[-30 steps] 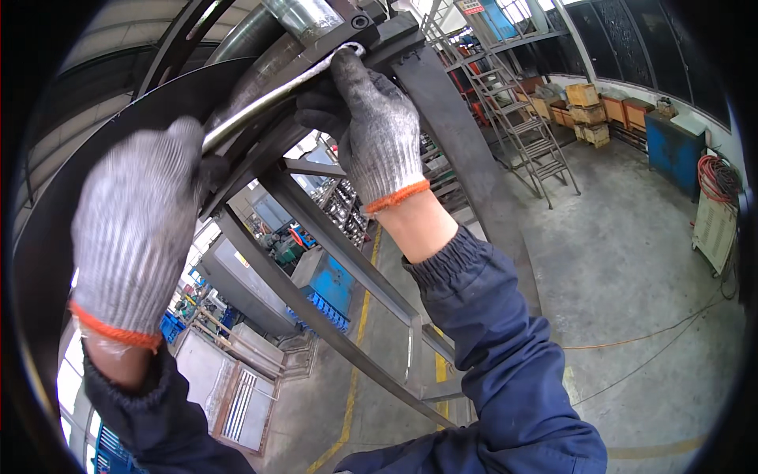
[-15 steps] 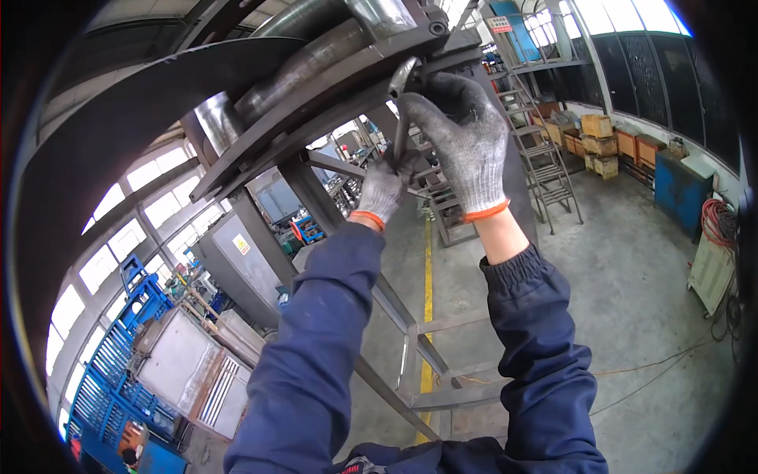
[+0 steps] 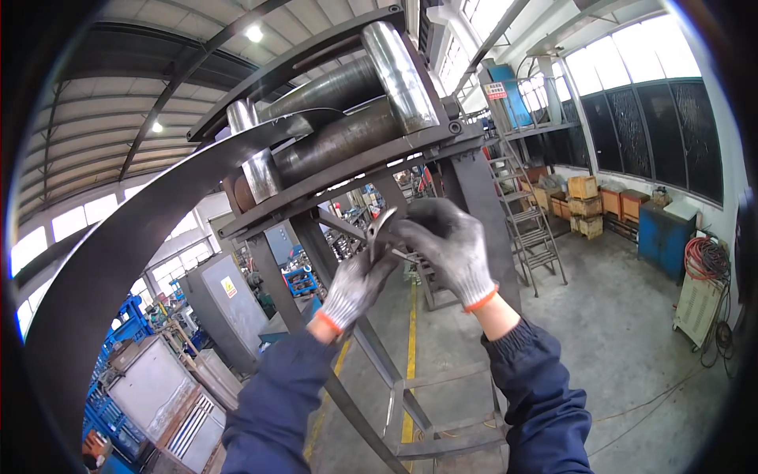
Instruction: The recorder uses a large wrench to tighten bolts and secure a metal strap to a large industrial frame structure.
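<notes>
Both my hands, in grey knit gloves with darkened palms and orange cuffs, meet in front of a steel frame stand. Between them is a dark metal tool with a bright curved end (image 3: 382,224), apparently a wrench; the fingers hide most of it. My left hand (image 3: 357,286) is closed around its lower part. My right hand (image 3: 448,246) is closed at its upper end, from the right. Above the hands, the frame's top beam (image 3: 347,175) carries thick steel rollers (image 3: 343,142). A long curved steel strip (image 3: 158,189) runs out from the rollers toward the lower left.
A metal step ladder (image 3: 525,213) stands right of the frame's post (image 3: 483,213). Wooden crates (image 3: 584,207), a blue cabinet (image 3: 662,241) and a machine with a coiled red hose (image 3: 703,288) line the right wall. At left stand a grey cabinet (image 3: 225,304) and a white panel (image 3: 162,395).
Both hands have come down from the top beam with the tool, closer together. The view has tilted up, so more of the rollers, strip and roof shows.
</notes>
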The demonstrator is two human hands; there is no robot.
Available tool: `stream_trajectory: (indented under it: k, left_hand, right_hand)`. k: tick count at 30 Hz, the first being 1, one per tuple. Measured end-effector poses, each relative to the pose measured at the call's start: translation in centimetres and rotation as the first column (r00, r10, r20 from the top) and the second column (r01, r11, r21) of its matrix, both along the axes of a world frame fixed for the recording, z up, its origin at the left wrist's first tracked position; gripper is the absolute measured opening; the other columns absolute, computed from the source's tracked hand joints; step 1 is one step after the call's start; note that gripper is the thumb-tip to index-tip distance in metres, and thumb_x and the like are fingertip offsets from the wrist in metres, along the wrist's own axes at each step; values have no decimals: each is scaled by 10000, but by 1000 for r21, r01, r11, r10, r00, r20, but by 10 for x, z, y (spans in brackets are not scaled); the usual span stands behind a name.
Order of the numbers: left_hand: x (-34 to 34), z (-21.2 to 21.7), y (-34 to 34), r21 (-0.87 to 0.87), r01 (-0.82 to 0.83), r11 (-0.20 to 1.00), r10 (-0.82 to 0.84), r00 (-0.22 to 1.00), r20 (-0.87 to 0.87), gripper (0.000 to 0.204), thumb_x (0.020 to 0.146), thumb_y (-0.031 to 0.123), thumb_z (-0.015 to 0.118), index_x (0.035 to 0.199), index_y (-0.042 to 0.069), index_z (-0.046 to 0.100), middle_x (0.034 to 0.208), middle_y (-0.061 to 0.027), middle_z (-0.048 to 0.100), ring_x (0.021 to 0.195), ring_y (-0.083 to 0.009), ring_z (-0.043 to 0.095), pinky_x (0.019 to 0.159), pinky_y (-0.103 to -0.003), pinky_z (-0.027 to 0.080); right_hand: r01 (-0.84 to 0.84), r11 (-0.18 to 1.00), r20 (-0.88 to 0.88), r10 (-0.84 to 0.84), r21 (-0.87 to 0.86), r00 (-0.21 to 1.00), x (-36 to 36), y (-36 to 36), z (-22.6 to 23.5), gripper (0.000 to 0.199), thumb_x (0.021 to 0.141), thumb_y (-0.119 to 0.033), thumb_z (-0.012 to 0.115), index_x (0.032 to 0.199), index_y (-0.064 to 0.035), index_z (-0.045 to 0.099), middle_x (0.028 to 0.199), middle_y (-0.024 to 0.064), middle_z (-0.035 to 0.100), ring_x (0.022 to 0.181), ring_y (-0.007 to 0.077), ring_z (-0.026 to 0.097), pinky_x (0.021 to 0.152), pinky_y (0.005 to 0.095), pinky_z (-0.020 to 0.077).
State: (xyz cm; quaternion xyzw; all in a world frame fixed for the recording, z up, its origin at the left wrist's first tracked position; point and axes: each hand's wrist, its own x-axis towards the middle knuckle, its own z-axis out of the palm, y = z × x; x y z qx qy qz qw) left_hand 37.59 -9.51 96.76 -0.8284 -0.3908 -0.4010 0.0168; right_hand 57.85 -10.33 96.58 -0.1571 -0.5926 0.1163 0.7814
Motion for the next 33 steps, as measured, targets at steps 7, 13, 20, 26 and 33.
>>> stream_trajectory:
  k: [7, 13, 20, 26, 33]
  left_hand:
    - [-67, 32, -118, 89, -95, 991, 121, 930, -347, 334, 957, 323, 675, 1167, 63, 679, 782, -153, 678, 706, -315, 690, 656, -419, 521]
    - [-80, 73, -172, 229, -380, 896, 436, 851, -293, 265, 896, 332, 726, 960, 76, 747, 783, -152, 704, 720, -336, 701, 632, -408, 522]
    - [-74, 80, -157, 480, -277, 832, 476, 800, -364, 366, 901, 433, 713, 984, 77, 719, 796, -171, 680, 728, -373, 673, 640, -453, 501]
    - [-77, 101, -149, 463, -418, 781, 580, 760, -292, 407, 891, 458, 722, 1012, 70, 715, 803, -206, 687, 750, -420, 672, 662, -491, 509]
    - [-121, 129, -153, 506, -508, 697, 689, 669, -278, 434, 907, 466, 709, 1073, 66, 725, 867, -219, 711, 809, -416, 692, 723, -489, 534]
  right_hand:
    - [323, 924, -225, -277, 204, 934, 62, -45, 96, 421, 870, -320, 815, 1151, -24, 710, 962, 115, 757, 810, 141, 704, 730, 304, 576]
    - [523, 852, 326, -491, -13, 808, 69, 7, 139, 777, 801, -650, 732, 1273, -37, 655, 1175, 225, 705, 1141, 355, 671, 989, 450, 524]
    - [729, 673, 545, -568, -124, 617, 42, -21, 165, 778, 781, -629, 760, 1234, -8, 639, 1191, 235, 707, 1124, 360, 694, 972, 447, 540]
    - [792, 606, 497, -668, -69, 554, 41, -13, 157, 677, 768, -552, 806, 1169, -20, 684, 1134, 210, 733, 1069, 346, 717, 929, 438, 558]
    - [755, 654, 458, -656, -50, 600, 41, -15, 156, 630, 745, -515, 827, 1124, -26, 705, 1063, 218, 742, 1027, 362, 721, 907, 454, 564]
